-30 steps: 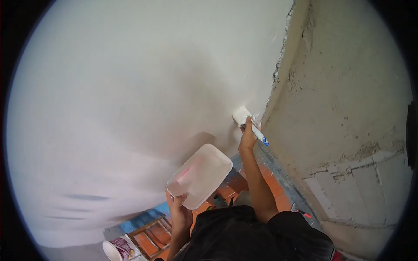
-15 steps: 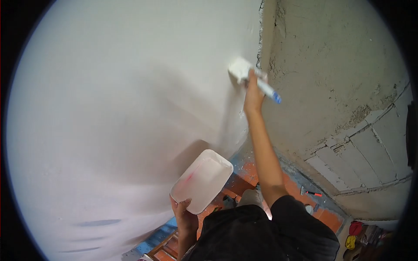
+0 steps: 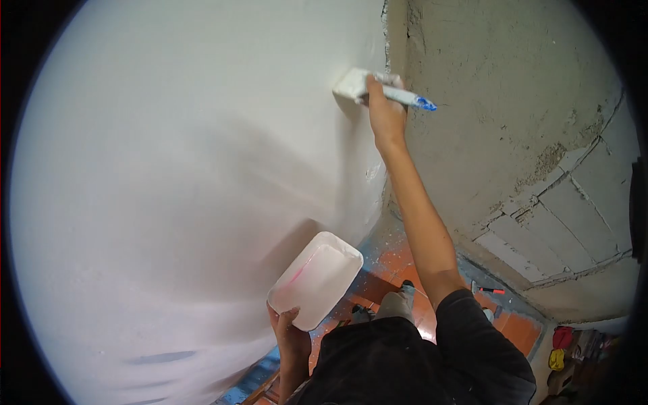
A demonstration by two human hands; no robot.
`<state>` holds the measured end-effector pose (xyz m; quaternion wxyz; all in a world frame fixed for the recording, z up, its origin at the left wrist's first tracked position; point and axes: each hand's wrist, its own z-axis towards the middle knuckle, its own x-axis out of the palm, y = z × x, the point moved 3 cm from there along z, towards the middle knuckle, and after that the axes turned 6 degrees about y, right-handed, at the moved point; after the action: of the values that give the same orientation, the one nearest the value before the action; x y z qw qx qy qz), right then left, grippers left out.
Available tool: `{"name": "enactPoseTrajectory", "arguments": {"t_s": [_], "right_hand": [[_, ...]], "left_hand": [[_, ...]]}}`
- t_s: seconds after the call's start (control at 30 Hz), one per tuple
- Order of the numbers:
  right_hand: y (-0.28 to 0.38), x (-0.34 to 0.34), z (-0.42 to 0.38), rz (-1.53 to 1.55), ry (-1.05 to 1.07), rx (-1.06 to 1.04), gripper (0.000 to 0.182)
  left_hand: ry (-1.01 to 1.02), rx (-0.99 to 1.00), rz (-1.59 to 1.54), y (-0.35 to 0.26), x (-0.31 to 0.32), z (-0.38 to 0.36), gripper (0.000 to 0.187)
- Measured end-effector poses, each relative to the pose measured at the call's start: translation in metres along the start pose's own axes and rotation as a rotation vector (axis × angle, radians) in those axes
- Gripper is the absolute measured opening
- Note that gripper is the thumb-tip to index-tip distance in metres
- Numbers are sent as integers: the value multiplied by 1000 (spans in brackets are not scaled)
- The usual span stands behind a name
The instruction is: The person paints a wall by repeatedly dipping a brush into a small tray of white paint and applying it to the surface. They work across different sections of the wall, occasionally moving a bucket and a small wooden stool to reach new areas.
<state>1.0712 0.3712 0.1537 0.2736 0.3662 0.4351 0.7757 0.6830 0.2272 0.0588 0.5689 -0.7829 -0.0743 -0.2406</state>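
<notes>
My right hand (image 3: 387,116) is closed round a wide paintbrush (image 3: 403,96) with a pale handle and a blue end. Its white-coated bristles touch the white wall (image 3: 189,115), close to the rough vertical edge where the white stops. Lower down, my left hand (image 3: 291,333) grips the near corner of a shallow white paint tray (image 3: 322,280), thumb over the rim. The tray is tilted beside the wall, with a pink streak and white coating inside.
Bare grey plaster (image 3: 493,101) with exposed blocks (image 3: 574,219) lies to the right. Below are an orange tiled floor (image 3: 422,314) with blue-grey edges, a red-handled tool (image 3: 491,291), a wooden frame (image 3: 262,390) and red and yellow items (image 3: 557,347).
My right hand and the paintbrush have moved up and left along the wall, the handle now closer to level. The tray stays almost in place in my left hand. The view has shifted slightly.
</notes>
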Motion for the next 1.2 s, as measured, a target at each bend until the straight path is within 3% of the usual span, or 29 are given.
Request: {"name": "enactPoseTrajectory", "arguments": {"t_s": [0.1, 0.2, 0.27, 0.37, 0.5, 0.6, 0.73, 0.83, 0.87, 0.9, 0.97, 1.07, 1.13, 1.2], "right_hand": [[-10, -1, -17, 265, -9, -13, 23], [-112, -26, -73, 306, -184, 217, 44], [-188, -52, -117, 226, -270, 308, 46], [-194, -72, -133, 45, -121, 502, 43], [-91, -28, -64, -111, -55, 41, 27], [28, 11, -15, -61, 15, -70, 26], [28, 8, -20, 320, 40, -69, 26], [-94, -16, -81, 384, -187, 157, 46], [-141, -35, -104, 295, -166, 239, 54], [-180, -54, -110, 224, -216, 299, 52], [-207, -77, -136, 110, -118, 475, 50], [-164, -66, -119, -78, -25, 444, 48], [-89, -30, -85, -164, -63, 206, 49], [-11, -5, -47, -109, -34, 121, 43]], "left_hand": [[2, -12, -14, 1, 0, -6, 66], [9, -23, -29, 2, 0, -14, 66], [7, -22, -25, 2, -1, -14, 66], [-11, -14, -8, 3, -4, -16, 66], [-8, 7, -3, 9, -13, -23, 65], [-4, 11, -14, 3, -6, -16, 65], [20, 16, -33, 11, -5, -12, 64], [25, 25, -53, 9, -5, -15, 64], [25, 26, -52, 9, -4, -16, 64], [42, 13, -41, 8, 8, 2, 64], [51, 9, -33, 9, 9, 3, 64], [67, 12, -22, 9, 6, 8, 64], [69, 2, -25, 6, 10, 7, 64], [64, 1, -31, 5, 12, 7, 64]]}}
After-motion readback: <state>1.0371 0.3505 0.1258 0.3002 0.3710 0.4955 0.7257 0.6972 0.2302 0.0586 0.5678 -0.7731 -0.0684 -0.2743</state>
